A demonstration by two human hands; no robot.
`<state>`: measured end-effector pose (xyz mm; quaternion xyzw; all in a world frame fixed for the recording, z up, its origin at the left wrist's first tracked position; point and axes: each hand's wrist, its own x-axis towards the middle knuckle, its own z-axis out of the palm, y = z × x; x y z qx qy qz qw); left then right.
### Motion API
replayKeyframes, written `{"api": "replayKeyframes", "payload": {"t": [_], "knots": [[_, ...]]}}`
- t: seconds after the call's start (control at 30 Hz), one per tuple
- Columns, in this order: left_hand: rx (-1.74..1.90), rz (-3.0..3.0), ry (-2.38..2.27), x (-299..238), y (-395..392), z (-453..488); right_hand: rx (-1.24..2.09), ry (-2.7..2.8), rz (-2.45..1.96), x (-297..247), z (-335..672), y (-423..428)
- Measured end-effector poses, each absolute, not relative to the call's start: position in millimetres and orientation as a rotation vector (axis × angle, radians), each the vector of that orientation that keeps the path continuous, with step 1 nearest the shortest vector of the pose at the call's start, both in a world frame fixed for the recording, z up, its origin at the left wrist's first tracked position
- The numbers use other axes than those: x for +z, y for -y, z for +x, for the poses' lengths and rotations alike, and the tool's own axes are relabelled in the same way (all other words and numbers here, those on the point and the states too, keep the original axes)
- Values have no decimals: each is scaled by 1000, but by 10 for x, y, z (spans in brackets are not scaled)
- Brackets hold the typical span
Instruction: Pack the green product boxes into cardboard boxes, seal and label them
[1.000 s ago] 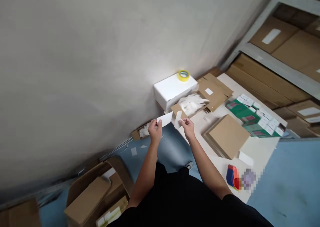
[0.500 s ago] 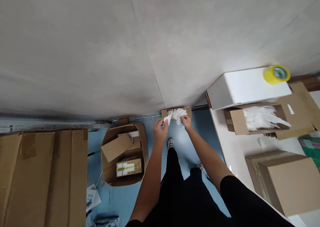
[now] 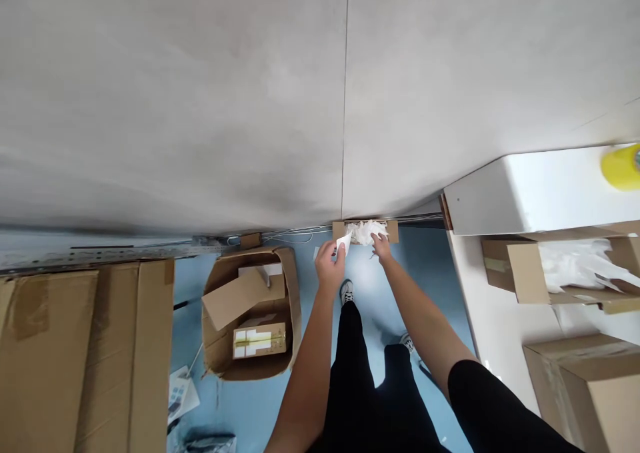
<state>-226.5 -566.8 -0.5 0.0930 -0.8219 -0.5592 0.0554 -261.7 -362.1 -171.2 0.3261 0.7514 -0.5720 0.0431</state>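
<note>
White paper slip (image 3: 343, 242), at eight o'clock from the open carton (image 3: 393, 232), looks light and bendy: hold its edge. The left hand (image 3: 329, 262) pinches it; for the right hand (image 3: 381, 247), I cannot tell.

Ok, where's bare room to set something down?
Floor shows bare between the right hand and the table; so does the table's edge strip, left of the taped box. Crowded: the large carton, with cardboard inside, and the small box by the wall, full of white scraps.
</note>
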Motion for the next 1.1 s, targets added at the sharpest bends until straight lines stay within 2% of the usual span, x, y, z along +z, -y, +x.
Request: {"api": "replayKeyframes", "payload": {"t": [0.13,0.3,0.43,0.57,0.77,0.97,1.1], "knots": [[-1679,246,2504,72,5578,-2279,-1824,-2121,1155,-1272,-2282,3750],[-1655,40,2544,251,5261,-2261,-2075,-2170,770,-266,-1919,3771],[-1695,-139,2497,487,4845,-2213,-2196,-2113,653,504,-1829,3513],[-1633,-344,2441,812,4339,-2071,-2298,-2095,695,1039,-1711,3019],[-1530,-741,2375,1219,3404,-1559,-2505,-2116,865,1563,-1015,2145],[-1347,-1158,2290,1418,2324,-815,-2694,-1937,1385,1831,-27,1232],[-1591,-1363,2280,1496,1631,-357,-2826,-1884,1617,1957,609,606]]}}
